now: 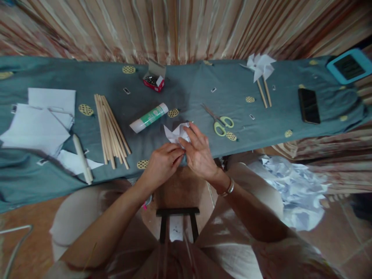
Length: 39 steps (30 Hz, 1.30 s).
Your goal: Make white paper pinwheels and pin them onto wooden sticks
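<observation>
A folded white paper pinwheel (173, 133) is held between my two hands at the table's front edge. My left hand (165, 162) has its fingertips pinched together at the paper's lower side. My right hand (200, 151) grips the paper from the right, fingers bent over it and thumb against it. A glue stick (149, 117) lies just beyond my left hand, and scissors (219, 121) with green handles rest to the right. An open red box (154, 82) of small metal pieces stands farther back.
Wooden sticks (111, 131), white paper sheets (37, 130) and a pen-like tool (82, 159) lie left. Two pinwheels on sticks (261, 73), a black phone (309, 105) and a blue-framed device (348, 66) are right. Paper scraps (296, 190) are heaped below the table.
</observation>
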### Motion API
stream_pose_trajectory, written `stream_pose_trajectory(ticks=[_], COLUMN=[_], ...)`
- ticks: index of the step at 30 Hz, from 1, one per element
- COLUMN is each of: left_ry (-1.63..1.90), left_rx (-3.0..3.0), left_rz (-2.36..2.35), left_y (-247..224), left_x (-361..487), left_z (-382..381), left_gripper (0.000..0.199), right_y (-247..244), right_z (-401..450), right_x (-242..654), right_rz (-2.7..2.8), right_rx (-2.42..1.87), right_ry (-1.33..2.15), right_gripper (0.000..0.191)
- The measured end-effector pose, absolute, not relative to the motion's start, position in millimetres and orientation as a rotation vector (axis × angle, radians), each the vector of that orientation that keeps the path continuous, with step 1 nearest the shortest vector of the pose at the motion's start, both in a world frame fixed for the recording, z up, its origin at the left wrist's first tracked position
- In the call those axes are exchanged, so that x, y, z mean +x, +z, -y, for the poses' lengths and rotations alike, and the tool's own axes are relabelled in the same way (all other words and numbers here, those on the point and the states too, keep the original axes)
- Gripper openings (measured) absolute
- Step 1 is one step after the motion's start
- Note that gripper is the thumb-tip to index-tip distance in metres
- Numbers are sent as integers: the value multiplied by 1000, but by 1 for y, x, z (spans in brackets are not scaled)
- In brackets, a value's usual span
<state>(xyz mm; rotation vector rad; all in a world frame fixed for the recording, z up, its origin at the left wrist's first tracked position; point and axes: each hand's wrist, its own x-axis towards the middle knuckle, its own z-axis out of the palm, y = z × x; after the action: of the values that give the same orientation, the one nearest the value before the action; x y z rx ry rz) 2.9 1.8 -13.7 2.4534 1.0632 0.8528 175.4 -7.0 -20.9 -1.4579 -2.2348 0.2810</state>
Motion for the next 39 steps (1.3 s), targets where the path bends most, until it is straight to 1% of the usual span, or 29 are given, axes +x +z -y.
stream_pose_trajectory(ticks=[6,10,13,18,22,23,24,25,27,28,30,32,36,39], left_ry=[840,848,885,979,1082,1126,1182,1252,1367,1384,1346,1289,1169,1152], left_rx=[2428,2429,2432,2268,2020,1946,1864,1774,1569,1467,1296,1133,919,826], left_rz=[-1074,-1066,-1053,-1056,-1169,-1226,-1280,-1327,-1361,-1350,-1289,-1199,-1033,-1051], left_y=[-16,-18,-19,-12,-1,1,0,-2,-8,-11,-13,-8,16,29], left_x=[3,3,4,3,-9,-13,-16,-19,-22,-22,-20,-15,-7,-3], left_z=[-3,-3,-3,-3,-10,-13,-16,-19,-26,-28,-31,-30,-23,-20], left_gripper=[18,19,18,17,12,14,21,33,63,71,77,74,57,55], right_y=[-13,-10,-12,-18,-22,-22,-22,-21,-16,-13,-5,3,13,16], right_z=[6,0,-6,-14,-25,-28,-31,-34,-37,-38,-38,-37,-35,-34], right_x=[188,193,192,187,187,188,189,190,193,193,192,189,180,175], right_rz=[2168,2040,1973,1777,1456,1370,1289,1218,1111,1073,1017,976,975,995], right_rx=[-1401,-1440,-1491,-1506,-1423,-1386,-1343,-1298,-1217,-1185,-1139,-1096,-1031,-1027], right_ry=[354,349,397,652,915,981,1045,1103,1192,1222,1267,1309,1380,1412], right_gripper=[46,44,48,58,60,60,61,62,64,64,64,63,63,63])
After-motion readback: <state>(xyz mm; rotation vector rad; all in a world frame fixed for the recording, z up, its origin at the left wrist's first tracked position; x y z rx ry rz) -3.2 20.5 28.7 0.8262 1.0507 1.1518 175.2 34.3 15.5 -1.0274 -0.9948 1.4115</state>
